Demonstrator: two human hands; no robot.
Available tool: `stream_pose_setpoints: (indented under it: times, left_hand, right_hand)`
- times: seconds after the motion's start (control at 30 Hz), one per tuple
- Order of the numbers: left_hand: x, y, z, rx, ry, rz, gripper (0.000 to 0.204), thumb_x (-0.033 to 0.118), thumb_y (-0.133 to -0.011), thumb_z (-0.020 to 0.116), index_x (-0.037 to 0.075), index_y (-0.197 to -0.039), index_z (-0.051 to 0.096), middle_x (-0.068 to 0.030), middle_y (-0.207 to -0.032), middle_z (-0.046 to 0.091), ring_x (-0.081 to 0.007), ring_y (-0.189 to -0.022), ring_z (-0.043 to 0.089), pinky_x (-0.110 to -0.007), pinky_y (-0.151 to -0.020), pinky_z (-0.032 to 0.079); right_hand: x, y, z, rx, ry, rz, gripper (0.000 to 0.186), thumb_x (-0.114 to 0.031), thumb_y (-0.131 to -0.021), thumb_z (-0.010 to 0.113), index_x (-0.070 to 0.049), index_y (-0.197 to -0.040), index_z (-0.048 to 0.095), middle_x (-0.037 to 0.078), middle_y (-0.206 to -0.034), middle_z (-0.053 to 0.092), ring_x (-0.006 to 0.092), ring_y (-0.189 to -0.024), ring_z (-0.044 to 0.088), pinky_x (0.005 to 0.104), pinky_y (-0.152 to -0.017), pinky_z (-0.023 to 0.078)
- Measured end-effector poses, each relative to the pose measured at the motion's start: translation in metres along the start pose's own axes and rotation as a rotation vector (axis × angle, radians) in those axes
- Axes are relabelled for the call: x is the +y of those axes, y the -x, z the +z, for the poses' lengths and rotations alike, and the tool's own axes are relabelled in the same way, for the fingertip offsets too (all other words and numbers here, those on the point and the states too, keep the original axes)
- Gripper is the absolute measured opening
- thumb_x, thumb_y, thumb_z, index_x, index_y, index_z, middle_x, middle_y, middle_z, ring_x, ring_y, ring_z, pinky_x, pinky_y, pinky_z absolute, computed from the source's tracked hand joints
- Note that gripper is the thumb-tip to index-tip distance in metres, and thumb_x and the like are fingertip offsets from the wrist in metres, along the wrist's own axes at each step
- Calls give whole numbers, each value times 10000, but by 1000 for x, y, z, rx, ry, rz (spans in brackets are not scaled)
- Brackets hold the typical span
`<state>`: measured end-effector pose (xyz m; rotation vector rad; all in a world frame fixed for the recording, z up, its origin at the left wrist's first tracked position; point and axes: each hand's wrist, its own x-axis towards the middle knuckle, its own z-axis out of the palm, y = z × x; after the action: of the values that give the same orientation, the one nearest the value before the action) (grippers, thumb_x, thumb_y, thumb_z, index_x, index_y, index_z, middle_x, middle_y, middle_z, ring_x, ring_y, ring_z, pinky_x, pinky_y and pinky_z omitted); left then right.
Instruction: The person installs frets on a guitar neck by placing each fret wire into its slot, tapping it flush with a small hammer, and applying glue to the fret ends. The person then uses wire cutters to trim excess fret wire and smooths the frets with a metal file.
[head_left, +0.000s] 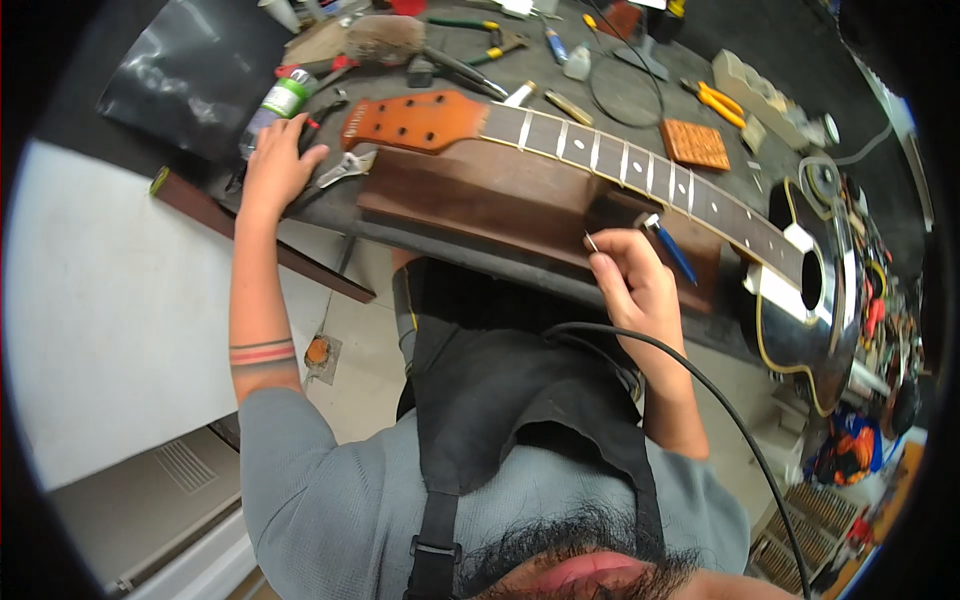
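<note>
My left hand [277, 165] lies with fingers apart at the bottle with a green label [275, 110] and the tools at the back left, just left of an adjustable wrench [346, 168]. My right hand [630, 290] pinches a small, thin metal piece [591, 242] in front of a brown wooden support [470, 200]. Above the support the acoustic guitar's neck [560, 137] runs from its orange headstock [410, 120] to the black body [783, 337] at the right. A blue-handled tool with a metal head [675, 250] lies just right of my right hand.
A cork-coloured block [695, 144], orange-handled pliers [722, 103], a cable [630, 122] and assorted hand tools crowd the dark bench [640, 90]. At the left are a white panel [120, 300] and a long dark strip [260, 240]. A black hose [720, 405] crosses my right arm.
</note>
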<state>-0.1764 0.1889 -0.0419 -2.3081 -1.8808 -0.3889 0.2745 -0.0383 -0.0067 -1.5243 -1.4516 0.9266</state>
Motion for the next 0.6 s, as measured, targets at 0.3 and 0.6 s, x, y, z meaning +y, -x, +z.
stream_pose_setpoints:
  times: [0.3,0.6]
  left_hand:
    - [-28,-37,31,94,-297,175,264,270,-1068,617,40,-1175,691,-207,-1110,719,-443,-1054,692,-535,-894,583]
    - [66,21,-65,421,1140,-186,274,173,-1125,638,1,-1338,660,-49,-1114,681,-115,-1064,621,-292,-935,501]
  right_hand:
    - [2,7,-3,55,-24,-135,198,-80,-1050,725,-25,-1240,713,91,-885,740,143,-725,665,294,-706,542]
    - [5,13,-14,73,-90,-113,208,-85,-1050,734,-3,-1242,728,90,-952,773,109,-747,670,276,-705,540]
